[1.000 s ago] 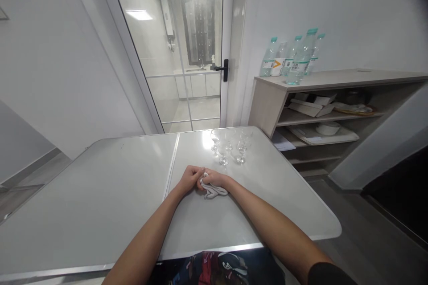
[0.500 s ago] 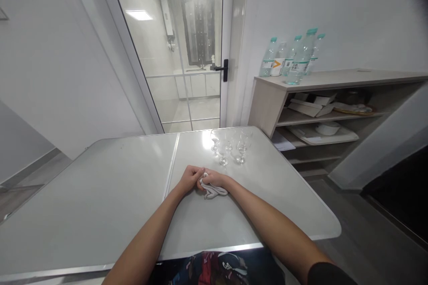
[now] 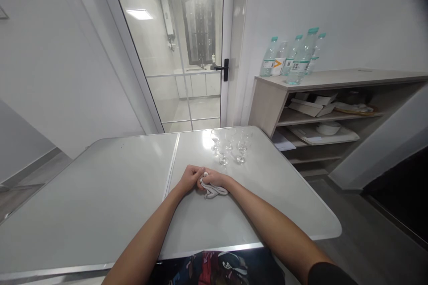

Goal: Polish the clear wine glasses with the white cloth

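Observation:
My right hand (image 3: 214, 177) is closed round a crumpled white cloth (image 3: 214, 192), which hangs out below the fingers onto or just above the table. Pressed against it is my left hand (image 3: 191, 178), fingers curled; whatever lies between the two hands is hidden. Beyond the hands, several clear stemmed glasses stand close together on the table, the nearest glass (image 3: 224, 159) just ahead of my right hand. One more glass (image 3: 240, 158) is to its right.
The pale table (image 3: 110, 196) has a metal seam left of my hands. A wooden shelf unit (image 3: 267, 102) adjoins its far right corner, with several plastic bottles (image 3: 300, 67) on top and a white bowl (image 3: 328, 128) inside. Behind the table is a glazed door (image 3: 203, 111).

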The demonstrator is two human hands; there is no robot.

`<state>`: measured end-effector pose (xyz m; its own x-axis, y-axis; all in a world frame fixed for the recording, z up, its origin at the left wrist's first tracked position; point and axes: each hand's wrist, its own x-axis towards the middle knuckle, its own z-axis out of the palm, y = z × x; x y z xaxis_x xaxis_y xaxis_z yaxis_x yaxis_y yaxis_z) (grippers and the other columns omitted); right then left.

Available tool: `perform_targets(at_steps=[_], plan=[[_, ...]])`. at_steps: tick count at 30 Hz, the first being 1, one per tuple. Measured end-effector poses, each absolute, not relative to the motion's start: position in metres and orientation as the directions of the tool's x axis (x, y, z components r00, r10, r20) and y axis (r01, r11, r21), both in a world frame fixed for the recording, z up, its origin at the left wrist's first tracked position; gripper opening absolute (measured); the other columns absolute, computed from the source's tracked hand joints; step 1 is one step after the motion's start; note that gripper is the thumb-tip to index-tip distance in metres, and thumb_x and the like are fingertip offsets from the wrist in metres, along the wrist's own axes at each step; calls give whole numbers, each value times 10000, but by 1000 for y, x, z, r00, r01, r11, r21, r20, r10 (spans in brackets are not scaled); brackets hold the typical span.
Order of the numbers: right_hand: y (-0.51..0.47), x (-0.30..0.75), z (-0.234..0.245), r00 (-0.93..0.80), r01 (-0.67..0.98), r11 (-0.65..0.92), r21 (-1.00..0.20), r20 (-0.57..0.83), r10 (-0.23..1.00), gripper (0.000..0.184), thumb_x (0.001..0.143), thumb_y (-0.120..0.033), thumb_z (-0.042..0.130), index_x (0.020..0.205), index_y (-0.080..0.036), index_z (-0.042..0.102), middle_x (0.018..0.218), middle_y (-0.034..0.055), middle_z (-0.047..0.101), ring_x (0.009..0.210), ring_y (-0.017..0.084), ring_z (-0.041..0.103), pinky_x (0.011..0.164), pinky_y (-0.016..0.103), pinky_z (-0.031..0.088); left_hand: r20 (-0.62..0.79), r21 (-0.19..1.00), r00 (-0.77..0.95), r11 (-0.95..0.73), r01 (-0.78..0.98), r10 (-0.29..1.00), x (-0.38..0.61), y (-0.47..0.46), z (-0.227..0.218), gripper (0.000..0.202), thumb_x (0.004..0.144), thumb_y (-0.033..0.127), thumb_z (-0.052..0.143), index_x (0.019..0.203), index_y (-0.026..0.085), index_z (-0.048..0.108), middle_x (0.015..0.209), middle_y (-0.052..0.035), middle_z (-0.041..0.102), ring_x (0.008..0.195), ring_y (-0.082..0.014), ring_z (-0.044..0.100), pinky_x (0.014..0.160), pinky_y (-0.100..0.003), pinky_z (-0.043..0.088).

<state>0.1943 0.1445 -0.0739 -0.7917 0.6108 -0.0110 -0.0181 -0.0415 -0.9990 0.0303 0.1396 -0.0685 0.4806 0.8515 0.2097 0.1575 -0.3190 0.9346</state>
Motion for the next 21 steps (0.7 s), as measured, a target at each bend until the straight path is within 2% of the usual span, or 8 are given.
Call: perform_targets(at_steps=[10,21], plan=[[146,194,-78,-789,-14,-23,-1000,-3,615,206,574,-133,446,660,-136,634,580,12,613,551,132,511,559,238,407,214,930,473,-326,170,855,30,141,-70,619,959,566,528,506,146,564,429,-6,586,437,-120,486,507,-246,359],[146,194,-79,-795,-24,-35,-999,-2,607,201,560,-169,463,632,-146,650,565,-1,619,546,133,503,555,243,409,214,928,474,-329,174,854,30,142,-71,631,951,582,527,487,154,545,417,-5,580,432,-119,473,513,-248,367]])
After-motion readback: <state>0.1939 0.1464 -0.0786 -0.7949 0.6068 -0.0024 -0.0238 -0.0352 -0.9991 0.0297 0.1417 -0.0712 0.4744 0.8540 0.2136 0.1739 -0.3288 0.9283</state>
